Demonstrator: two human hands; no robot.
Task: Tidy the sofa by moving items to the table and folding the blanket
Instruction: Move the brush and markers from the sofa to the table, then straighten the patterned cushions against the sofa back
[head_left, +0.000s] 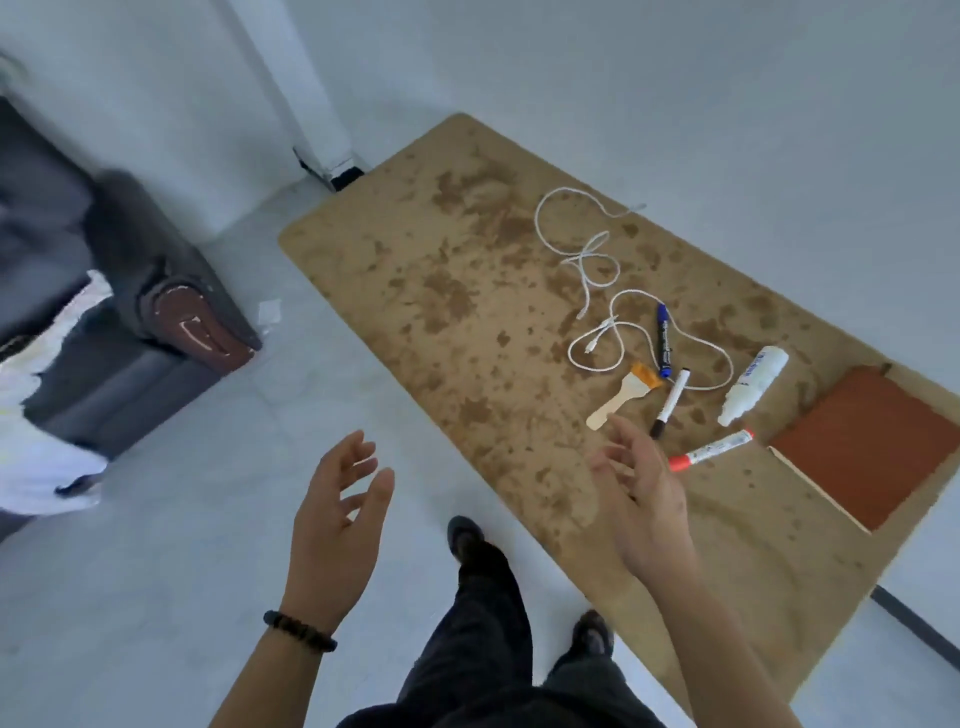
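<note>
Sofa (156, 291), dark, with a white blanket (47, 415) draped on it, stands far left of the left hand (337, 514) across pale floor (156, 571). Both hands hang empty, fingers loosely spread. Just beyond the right hand (644, 499), the mottled brown table (441, 249) carries a cable (587, 260), markers (664, 340) and a red notebook (878, 441).

Table (415, 291) ahead of right hand (644, 504); on it brush (623, 397) just past fingertips, markers (671, 410) and bottle (753, 384) right of brush, notebook (872, 447) farther right, cable (597, 260) beyond. Sofa (156, 291) with blanket (41, 415) well left of left hand (337, 519).
</note>
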